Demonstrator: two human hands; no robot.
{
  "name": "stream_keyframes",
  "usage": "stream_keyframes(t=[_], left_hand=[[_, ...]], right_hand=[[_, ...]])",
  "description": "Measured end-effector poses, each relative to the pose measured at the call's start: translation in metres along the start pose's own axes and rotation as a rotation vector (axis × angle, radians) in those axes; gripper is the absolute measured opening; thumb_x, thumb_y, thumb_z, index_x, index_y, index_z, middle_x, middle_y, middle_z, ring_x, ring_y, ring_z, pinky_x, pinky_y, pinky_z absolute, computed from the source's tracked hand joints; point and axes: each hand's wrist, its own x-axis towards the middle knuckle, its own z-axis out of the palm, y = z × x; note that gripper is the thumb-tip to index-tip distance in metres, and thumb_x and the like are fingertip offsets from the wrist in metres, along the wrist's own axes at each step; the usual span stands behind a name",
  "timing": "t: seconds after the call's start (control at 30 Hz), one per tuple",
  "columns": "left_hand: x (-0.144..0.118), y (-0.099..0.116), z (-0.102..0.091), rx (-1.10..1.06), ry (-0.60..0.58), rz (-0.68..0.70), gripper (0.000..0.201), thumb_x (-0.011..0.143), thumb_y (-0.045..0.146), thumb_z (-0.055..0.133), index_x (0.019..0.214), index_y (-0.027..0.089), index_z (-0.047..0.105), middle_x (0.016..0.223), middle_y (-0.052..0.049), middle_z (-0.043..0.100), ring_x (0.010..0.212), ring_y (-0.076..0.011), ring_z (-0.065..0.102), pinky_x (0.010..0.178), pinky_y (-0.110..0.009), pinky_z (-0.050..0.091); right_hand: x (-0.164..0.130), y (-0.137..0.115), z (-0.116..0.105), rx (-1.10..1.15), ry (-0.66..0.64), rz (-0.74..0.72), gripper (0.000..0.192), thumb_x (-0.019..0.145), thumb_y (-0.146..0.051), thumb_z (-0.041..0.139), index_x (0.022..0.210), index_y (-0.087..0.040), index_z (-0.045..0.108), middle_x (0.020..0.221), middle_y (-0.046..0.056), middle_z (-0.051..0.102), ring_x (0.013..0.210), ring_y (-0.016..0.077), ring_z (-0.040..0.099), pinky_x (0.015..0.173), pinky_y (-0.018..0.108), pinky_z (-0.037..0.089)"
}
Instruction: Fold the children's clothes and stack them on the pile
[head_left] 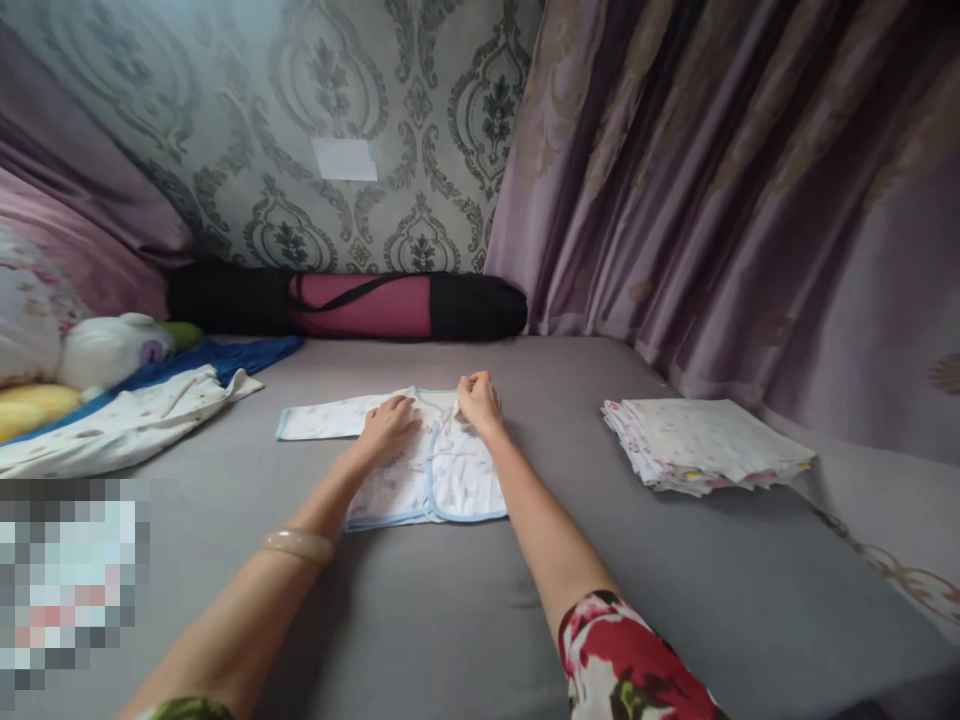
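Hands work at the far edge of a small white baby shirt (457, 475) with pale blue trim, spread flat on a grey bed (420, 610) near the middle of the scene. The left hand (388, 428) lies palm down and open on the shirt's left half, fingers flat on the cloth; a pale bangle (298, 544) sits on that wrist. The right hand (478, 402) rests at the shirt's neckline, its fingers curled and pinching the fabric there. One sleeve of the shirt stretches out to the left.

Well apart on the right lies a stack of folded cloths (705, 443), close to purple curtains (750, 200). On the far left are a white plush toy (112, 348), a blue cloth (225, 355) and a loose printed cloth (127, 425). A black and pink rolled bag (352, 303) lies along the patterned wall at the far side of the bed.
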Motion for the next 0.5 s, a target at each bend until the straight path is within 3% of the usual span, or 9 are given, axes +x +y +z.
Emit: stream_keyframes(t=[0.13,0.33,0.5], left_hand=[[-0.008,0.0,0.001,0.026,-0.015,0.03,0.045,0.095,0.04,0.037,0.136,0.021,0.043,0.144,-0.013,0.047,0.133,-0.0255,0.043,0.109,-0.044,0.033],[-0.014,0.003,0.007,0.066,0.018,0.048,0.041,0.097,0.039,0.034,0.131,0.02,0.047,0.143,-0.013,0.048,0.134,-0.0245,0.043,0.113,-0.046,0.028],[-0.015,0.003,0.009,0.077,0.035,0.057,0.043,0.098,0.038,0.031,0.132,0.019,0.047,0.143,-0.013,0.048,0.135,-0.0235,0.041,0.113,-0.044,0.028]], right_hand=[[-0.01,0.001,0.01,-0.031,-0.115,-0.07,0.036,0.096,-0.026,0.034,0.125,-0.018,0.054,0.118,0.01,0.067,0.112,0.0215,0.061,0.091,0.03,0.046],[-0.025,0.008,0.005,-0.096,-0.181,-0.246,0.045,0.092,-0.014,0.035,0.133,-0.016,0.052,0.134,0.01,0.059,0.124,0.0191,0.053,0.103,0.029,0.038],[-0.023,0.024,0.0,-0.31,-0.103,-0.313,0.053,0.098,-0.027,0.031,0.146,-0.005,0.036,0.157,0.017,0.027,0.146,0.0252,0.019,0.118,0.042,0.012]])
